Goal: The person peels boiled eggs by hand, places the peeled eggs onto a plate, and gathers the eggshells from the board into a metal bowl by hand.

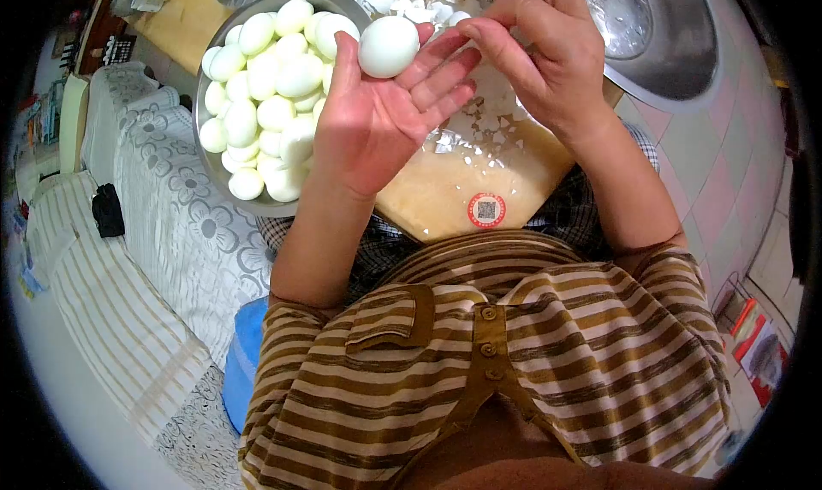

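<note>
My left hand (377,135) is turned palm up, holding a smooth white egg (389,47) between the thumb and the bases of the fingers. Close by on the right, my right hand (544,49) has its thumb and curled fingers drawn together near the left fingertips; whatever they pinch, if anything, is hidden. Left of my left hand, a metal bowl (205,169) is heaped with peeled eggs (276,113). Broken eggshell (411,2) is piled behind the hands, and small shell bits (479,139) are scattered on the wooden board (445,197) below them.
At the upper right stands a metal basin (685,49) with a clear plastic thing inside. A round red-and-white sticker (486,209) marks the board's near edge. Patterned cloth (184,182) covers furniture on the left, and a blue object (244,362) is beside my body.
</note>
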`<act>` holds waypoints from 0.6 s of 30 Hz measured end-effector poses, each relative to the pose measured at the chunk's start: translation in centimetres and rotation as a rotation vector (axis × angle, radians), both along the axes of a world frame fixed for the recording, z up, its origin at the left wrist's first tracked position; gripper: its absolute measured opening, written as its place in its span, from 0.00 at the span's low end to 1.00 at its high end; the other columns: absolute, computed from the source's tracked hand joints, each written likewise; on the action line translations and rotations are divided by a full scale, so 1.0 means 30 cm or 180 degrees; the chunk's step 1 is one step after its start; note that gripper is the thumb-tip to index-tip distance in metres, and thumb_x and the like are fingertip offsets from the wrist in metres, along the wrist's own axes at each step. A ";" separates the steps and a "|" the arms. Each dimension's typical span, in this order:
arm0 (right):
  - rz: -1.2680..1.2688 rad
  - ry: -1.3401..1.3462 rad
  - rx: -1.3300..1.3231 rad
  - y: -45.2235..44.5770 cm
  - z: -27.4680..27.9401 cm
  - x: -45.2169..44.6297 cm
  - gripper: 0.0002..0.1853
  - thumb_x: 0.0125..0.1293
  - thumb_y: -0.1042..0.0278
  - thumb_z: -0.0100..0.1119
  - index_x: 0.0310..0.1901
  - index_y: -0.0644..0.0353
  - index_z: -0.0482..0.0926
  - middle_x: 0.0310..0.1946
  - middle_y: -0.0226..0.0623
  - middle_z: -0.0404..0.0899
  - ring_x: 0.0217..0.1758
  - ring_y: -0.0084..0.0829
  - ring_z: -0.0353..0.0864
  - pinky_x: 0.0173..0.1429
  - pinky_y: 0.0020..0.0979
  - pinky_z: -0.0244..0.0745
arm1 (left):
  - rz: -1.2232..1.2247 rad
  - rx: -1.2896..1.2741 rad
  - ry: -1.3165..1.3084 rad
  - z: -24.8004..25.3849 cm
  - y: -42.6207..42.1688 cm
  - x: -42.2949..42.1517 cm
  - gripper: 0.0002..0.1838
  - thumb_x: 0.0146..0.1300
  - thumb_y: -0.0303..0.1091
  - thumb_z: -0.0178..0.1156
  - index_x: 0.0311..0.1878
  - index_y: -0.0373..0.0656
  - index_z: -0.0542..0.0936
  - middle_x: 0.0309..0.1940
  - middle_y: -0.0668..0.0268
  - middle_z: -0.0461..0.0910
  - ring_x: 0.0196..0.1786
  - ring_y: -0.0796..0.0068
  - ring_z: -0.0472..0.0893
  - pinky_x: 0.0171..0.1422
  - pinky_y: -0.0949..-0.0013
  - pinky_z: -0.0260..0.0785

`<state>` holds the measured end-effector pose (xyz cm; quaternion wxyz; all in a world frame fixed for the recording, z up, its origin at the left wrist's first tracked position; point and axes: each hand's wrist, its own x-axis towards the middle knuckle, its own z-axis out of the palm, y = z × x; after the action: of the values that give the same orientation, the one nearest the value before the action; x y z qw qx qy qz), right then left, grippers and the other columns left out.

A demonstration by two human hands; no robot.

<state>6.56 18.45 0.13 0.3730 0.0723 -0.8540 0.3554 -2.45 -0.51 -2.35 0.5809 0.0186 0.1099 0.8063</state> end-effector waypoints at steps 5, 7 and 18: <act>-0.0299 -0.0221 -0.0066 -0.013 -0.020 0.002 0.13 0.55 0.74 0.69 0.43 0.59 0.80 0.38 0.42 0.79 0.38 0.40 0.77 0.40 0.35 0.72 | -0.0175 0.0058 -0.0117 -0.016 -0.001 0.004 0.38 0.74 0.63 0.28 0.66 0.39 0.66 0.67 0.48 0.67 0.71 0.50 0.66 0.77 0.42 0.50; -0.0240 -0.0235 0.0136 -0.009 0.001 0.004 0.14 0.55 0.73 0.70 0.43 0.58 0.80 0.38 0.42 0.79 0.39 0.40 0.78 0.42 0.36 0.73 | -0.0215 0.0077 -0.0168 -0.018 0.000 0.011 0.38 0.73 0.64 0.29 0.67 0.39 0.66 0.68 0.48 0.66 0.71 0.51 0.65 0.77 0.42 0.49; 0.0015 0.0270 0.0223 -0.045 -0.025 -0.001 0.10 0.49 0.64 0.72 0.33 0.53 0.82 0.36 0.32 0.77 0.41 0.38 0.74 0.45 0.38 0.68 | -0.0178 0.0081 -0.0621 -0.004 0.030 0.053 0.41 0.72 0.67 0.26 0.69 0.41 0.61 0.63 0.52 0.69 0.67 0.56 0.68 0.75 0.46 0.52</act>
<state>6.52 17.10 -0.61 0.4052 0.1024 -0.8492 0.3228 -0.86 0.41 -2.47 0.6108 -0.0495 0.0420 0.7891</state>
